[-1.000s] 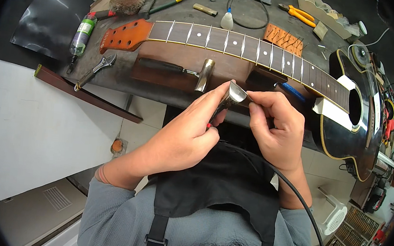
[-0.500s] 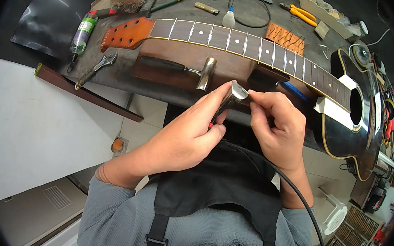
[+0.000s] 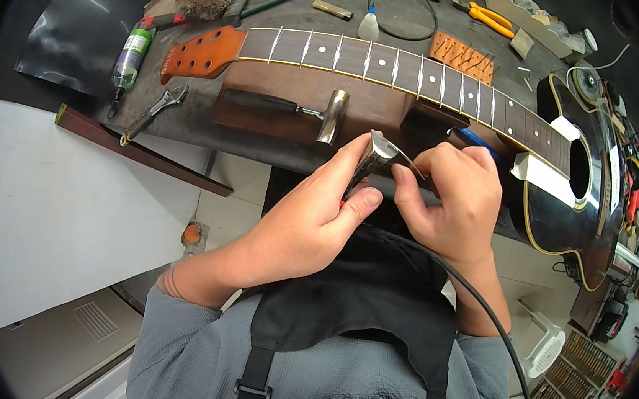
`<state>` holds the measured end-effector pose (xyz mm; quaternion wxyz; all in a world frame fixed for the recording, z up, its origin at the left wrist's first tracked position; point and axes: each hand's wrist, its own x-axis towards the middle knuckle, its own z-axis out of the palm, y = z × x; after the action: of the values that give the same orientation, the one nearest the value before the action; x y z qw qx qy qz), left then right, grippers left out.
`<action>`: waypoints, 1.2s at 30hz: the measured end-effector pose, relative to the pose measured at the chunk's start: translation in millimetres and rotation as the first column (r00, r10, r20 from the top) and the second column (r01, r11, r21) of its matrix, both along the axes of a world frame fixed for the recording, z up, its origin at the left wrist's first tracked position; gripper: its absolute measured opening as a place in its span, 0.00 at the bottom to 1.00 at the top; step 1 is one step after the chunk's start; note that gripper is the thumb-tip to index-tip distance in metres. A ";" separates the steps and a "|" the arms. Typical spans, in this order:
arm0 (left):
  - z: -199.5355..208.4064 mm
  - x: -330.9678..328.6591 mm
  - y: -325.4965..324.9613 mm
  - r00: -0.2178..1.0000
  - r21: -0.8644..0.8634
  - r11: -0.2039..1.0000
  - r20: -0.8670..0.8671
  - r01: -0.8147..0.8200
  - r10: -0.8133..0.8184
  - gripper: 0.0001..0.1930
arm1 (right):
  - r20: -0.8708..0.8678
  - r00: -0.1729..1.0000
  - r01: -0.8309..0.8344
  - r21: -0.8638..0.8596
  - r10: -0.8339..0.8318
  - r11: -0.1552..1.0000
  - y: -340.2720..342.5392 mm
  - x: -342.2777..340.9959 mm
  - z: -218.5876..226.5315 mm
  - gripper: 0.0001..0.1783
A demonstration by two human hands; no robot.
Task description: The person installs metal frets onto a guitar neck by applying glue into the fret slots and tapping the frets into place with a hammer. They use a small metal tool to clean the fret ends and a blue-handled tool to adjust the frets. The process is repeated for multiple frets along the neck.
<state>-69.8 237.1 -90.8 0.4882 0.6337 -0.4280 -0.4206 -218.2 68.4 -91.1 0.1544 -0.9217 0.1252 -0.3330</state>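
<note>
My left hand (image 3: 310,214) is closed round a pair of end nippers (image 3: 384,147), its polished metal head facing up and a bit of red handle showing below. A thin curved strip of fret wire (image 3: 411,163) runs from the nippers' head to my right hand (image 3: 454,201), whose bent fingers pinch it. Both hands are over the bench's front edge. Just beyond them lies a black acoustic guitar, its dark fretboard (image 3: 382,65) crossed by shiny frets on the headstock side. Short wires stand in a drilled wooden block (image 3: 462,57) behind the neck.
A hammer (image 3: 333,116) lies on the brown wooden support beneath the neck. An adjustable wrench (image 3: 155,113) and a spray bottle (image 3: 131,58) are at the left. Orange-handled pliers (image 3: 491,17) and a coiled cable rest farther back. White paper covers parts of the guitar body (image 3: 562,238).
My right hand has shifted slightly right and turned, and more of the curved fret wire shows between it and the nippers. My left hand has barely moved.
</note>
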 end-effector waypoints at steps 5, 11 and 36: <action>1.2 -3.0 -0.6 1.000 0.013 1.000 -0.004 -0.003 0.003 0.34 | 0.017 0.999 0.033 -0.249 -0.029 0.968 -7.9 2.5 -2.6 0.19; -3.3 -7.2 -3.3 0.995 0.002 1.000 -0.096 -0.030 0.030 0.33 | 0.030 1.000 0.014 -0.307 -0.005 0.952 -10.5 5.8 -6.7 0.19; -0.2 -7.3 -0.1 0.988 -0.017 0.992 -0.099 -0.124 0.121 0.33 | 0.046 0.999 0.022 -0.094 -0.017 0.995 -10.3 -3.1 -10.9 0.22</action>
<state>-77.1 237.0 -91.0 0.5407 0.6319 -0.3688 -0.4152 -221.3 58.1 -102.0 0.1103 -0.9190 0.1149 -0.3607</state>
